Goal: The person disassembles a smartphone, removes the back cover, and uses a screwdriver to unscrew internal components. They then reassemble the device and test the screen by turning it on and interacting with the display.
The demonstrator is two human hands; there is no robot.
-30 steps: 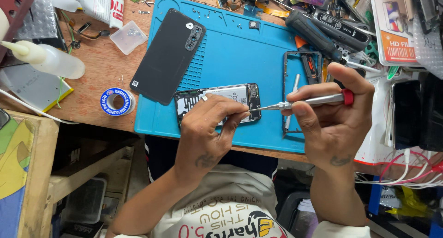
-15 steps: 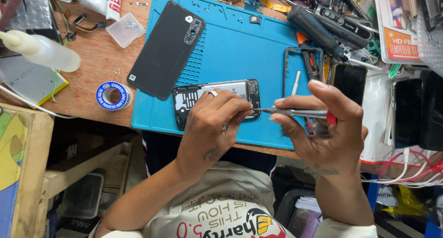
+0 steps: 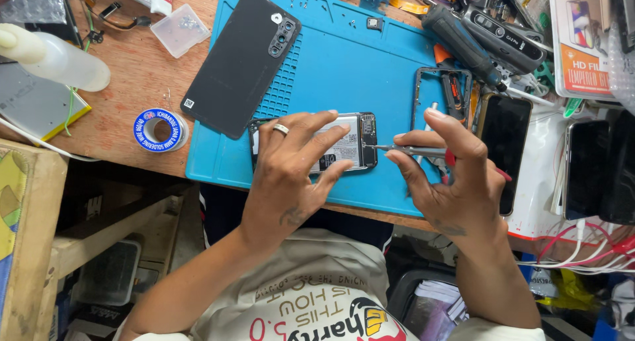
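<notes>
An opened phone [image 3: 348, 144] lies on the blue work mat [image 3: 344, 70], its insides facing up. My left hand [image 3: 291, 166] rests flat on it with fingers spread, pressing it down; a ring is on one finger. My right hand [image 3: 453, 182] grips a thin screwdriver [image 3: 403, 150] with a red end. The tip touches the phone's right end. The phone's black back cover [image 3: 241, 63] lies apart at the mat's upper left.
A blue roll of solder wire [image 3: 159, 130] and a clear squeeze bottle [image 3: 56, 60] sit on the wooden bench at left. A loose phone frame [image 3: 442, 89], a dark electric screwdriver [image 3: 463, 46], another black phone [image 3: 506, 142] and packaged goods crowd the right.
My right hand has dropped lower and brought the screwdriver tip against the phone's right end. My left hand has flattened over the phone. The view has shifted slightly.
</notes>
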